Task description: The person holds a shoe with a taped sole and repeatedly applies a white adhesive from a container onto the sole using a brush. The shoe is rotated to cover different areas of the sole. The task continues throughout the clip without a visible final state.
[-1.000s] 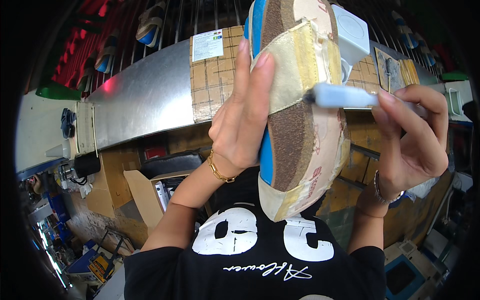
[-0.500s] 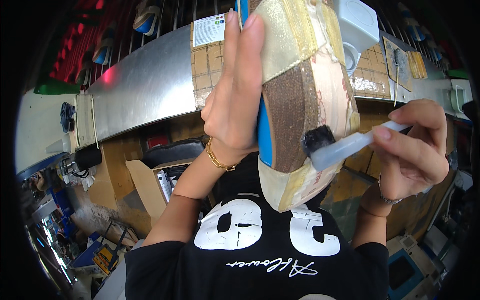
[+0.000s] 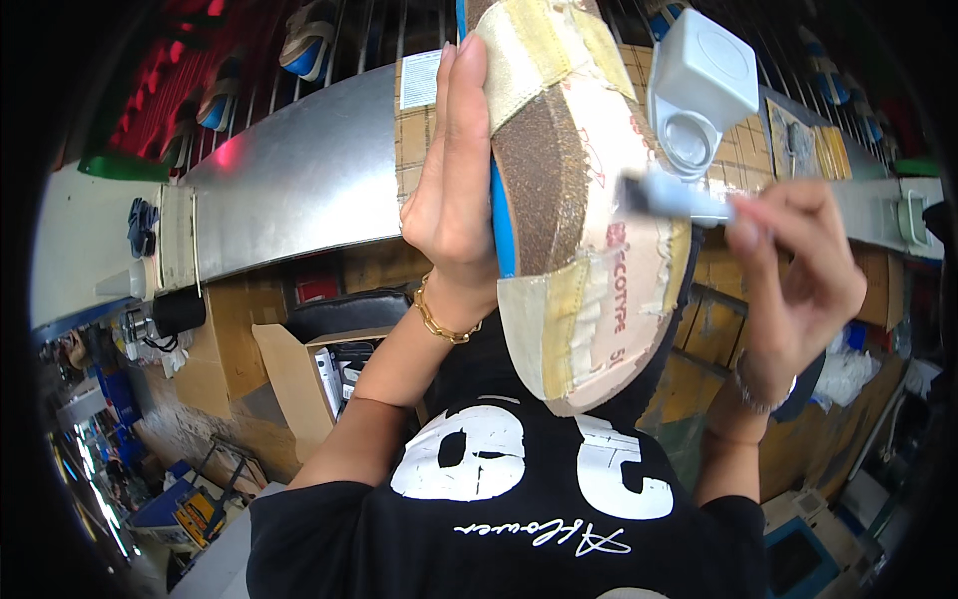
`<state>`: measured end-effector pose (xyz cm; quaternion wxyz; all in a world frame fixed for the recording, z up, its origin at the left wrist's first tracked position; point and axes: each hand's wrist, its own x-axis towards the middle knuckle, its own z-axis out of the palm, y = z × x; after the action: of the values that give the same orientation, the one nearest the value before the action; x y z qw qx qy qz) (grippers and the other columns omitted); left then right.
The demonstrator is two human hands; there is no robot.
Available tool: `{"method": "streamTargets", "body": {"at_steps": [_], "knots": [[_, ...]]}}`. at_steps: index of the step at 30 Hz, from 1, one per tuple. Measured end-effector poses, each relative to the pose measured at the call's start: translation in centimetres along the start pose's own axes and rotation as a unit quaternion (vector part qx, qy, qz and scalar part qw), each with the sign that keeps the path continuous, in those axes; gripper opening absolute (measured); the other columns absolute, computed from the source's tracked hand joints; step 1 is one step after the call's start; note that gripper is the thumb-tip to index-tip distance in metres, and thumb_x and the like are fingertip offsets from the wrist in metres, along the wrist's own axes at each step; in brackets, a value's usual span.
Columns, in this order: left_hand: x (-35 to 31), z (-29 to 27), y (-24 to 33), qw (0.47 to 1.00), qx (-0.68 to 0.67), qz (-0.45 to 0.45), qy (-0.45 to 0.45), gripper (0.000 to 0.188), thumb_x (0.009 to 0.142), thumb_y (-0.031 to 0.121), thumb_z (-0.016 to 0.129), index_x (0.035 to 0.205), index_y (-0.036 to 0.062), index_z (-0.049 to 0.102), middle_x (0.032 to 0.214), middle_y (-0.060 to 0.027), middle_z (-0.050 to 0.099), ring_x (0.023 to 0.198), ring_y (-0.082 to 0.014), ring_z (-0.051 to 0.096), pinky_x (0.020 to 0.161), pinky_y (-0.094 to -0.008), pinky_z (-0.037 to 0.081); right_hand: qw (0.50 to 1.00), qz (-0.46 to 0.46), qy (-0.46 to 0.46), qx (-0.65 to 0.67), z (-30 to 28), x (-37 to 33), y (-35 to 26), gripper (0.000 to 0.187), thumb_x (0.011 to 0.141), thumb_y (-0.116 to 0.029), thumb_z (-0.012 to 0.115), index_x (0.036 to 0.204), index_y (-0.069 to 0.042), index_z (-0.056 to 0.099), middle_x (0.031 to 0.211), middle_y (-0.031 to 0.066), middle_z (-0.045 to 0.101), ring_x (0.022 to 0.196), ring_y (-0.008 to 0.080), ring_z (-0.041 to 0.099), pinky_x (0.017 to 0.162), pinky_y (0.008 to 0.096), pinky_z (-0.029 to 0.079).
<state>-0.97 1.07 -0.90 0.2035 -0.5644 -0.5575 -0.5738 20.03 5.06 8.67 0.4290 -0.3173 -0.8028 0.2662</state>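
My left hand (image 3: 449,200) holds an unfinished shoe (image 3: 539,180) with its bottom turned up and to the right, fingers along its left side. The shoe has cream straps, a brown textured side and a pale pink insole board (image 3: 621,260) with ragged folded edges. A strip of blue last (image 3: 502,225) shows along its left edge. Between thumb and fingers, my right hand (image 3: 803,270) pinches a brush (image 3: 679,198) with a whitish plastic handle and dark bristles. Motion blurs the brush; its bristles are over the insole board, and I cannot tell whether they touch.
A white plastic container (image 3: 707,65) with a round cup-like mouth stands on cardboard (image 3: 743,155) on the metal bench (image 3: 299,170). Beyond it, several shoes on blue lasts (image 3: 307,45) rest on a rack of rods. An open cardboard box (image 3: 294,379) sits below the bench at left.
The brush has moved up from the brown side near the shoe's lower end to over the insole board. The shoe has shifted slightly left and turned, showing more of its bottom.
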Motion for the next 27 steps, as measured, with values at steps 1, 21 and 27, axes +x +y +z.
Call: {"method": "streamTargets", "body": {"at_steps": [1, 21, 27], "knots": [[0.0, -0.1, -0.2, 1.0, -0.001, -0.018, 0.009, 0.066, 0.082, 0.013, 0.077, 0.139, -0.01, 0.05, 0.122, -0.0293, 0.066, 0.104, -0.0335, 0.071, 0.081, -0.035, 0.063, 0.999, 0.029, -0.02, 0.039, -0.1, -0.6, -0.4, 0.016, 0.081, 0.0, 0.075, 0.097, 0.004, 0.076, 0.089, 0.0087, 0.059, 0.084, 0.015, 0.054, 0.072, 0.0243, 0.04], [0.9, -0.6, 0.1, 0.997, -0.067, 0.013, -0.02, 0.066, 0.092, 0.012, 0.065, 0.15, -0.0038, 0.038, 0.113, -0.0269, 0.07, 0.096, -0.034, 0.072, 0.078, -0.0369, 0.063, 0.995, -0.097, -0.019, -0.017, -0.1, -1.3, -1.6, 0.029, 0.058, 0.001, 0.079, 0.087, -0.005, 0.078, 0.093, 0.0129, 0.061, 0.084, 0.0209, 0.054, 0.071, 0.0295, 0.038], [0.9, -1.1, 0.6, 0.997, -0.064, 0.007, -0.034, 0.069, 0.089, 0.014, 0.068, 0.149, -0.0032, 0.04, 0.115, -0.0285, 0.068, 0.1, -0.0368, 0.07, 0.08, -0.0385, 0.062, 0.994, -0.1, -0.046, -0.027, -0.9, -0.8, -1.5, 0.027, 0.059, 0.0, 0.08, 0.085, -0.005, 0.078, 0.092, 0.0129, 0.06, 0.084, 0.0216, 0.054, 0.07, 0.0288, 0.037]]}}
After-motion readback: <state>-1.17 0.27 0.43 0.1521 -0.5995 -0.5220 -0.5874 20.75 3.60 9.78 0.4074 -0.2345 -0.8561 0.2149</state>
